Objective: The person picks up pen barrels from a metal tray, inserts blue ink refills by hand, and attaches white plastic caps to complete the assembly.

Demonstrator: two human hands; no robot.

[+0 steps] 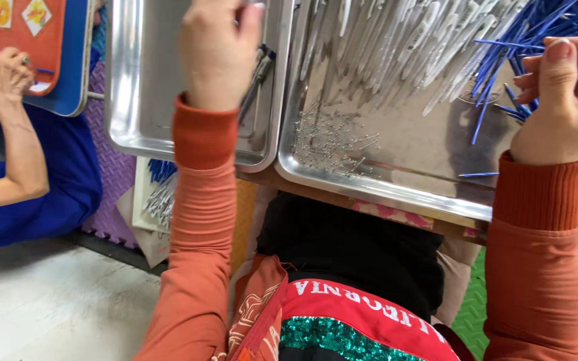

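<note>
A worker's left hand [219,53] pinches an unseen part over a near-empty tray [135,80] holding few finished pens [259,73], while the right hand [566,100], fingers curled, reaches among many blue refills [536,33].

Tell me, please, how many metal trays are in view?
2. The left tray lies under the left hand; the right tray, beside it, holds pen parts near the right hand. Others may lie beyond the frame.

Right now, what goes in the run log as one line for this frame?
left hand: over smaller steel tray, grip unclear | right hand: at blue refills | large tray: white pen barrels, small springs | co-worker's hand nearby
</note>
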